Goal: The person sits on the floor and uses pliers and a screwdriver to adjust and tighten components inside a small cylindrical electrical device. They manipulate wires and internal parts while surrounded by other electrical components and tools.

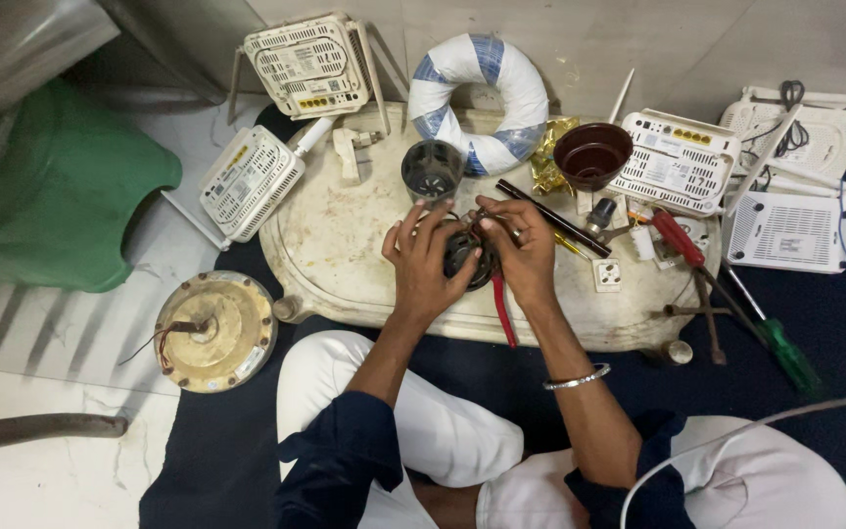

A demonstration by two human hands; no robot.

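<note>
Stained board (345, 245): two hands, one motor (467, 257)

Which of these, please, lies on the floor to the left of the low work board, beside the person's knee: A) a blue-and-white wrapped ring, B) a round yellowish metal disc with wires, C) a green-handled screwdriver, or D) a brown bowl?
B: the round yellowish metal disc lies on the floor left of the work board, while both hands hold a small dark motor part on the board.
</note>
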